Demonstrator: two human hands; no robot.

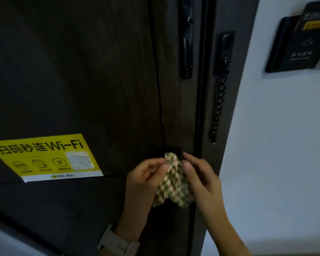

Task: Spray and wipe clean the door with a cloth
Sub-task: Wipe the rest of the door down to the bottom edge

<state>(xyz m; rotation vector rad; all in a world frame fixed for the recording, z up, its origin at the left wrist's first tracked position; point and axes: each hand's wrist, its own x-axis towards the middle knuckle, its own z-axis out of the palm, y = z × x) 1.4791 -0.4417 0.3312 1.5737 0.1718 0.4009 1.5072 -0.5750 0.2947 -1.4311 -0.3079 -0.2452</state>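
Note:
A dark wooden door [81, 71] fills most of the view. In front of its lower right edge I hold a green-and-cream checked cloth [174, 182] between both hands. My left hand [144, 180] pinches the cloth's left side with fingers and thumb. The cloth's right side is gripped by my right hand [201, 178], whose fingertips curl over the top. The cloth hangs bunched between them, just in front of the black lock plate [172, 150]. No spray bottle is in view.
A yellow Wi-Fi sticker [44, 156] is stuck on the door at the left. A black chain-guard slide [186, 39] sits high on the door, and a security chain [219, 100] hangs on the frame. On the white wall [275, 145], a black card holder [299, 39] is mounted.

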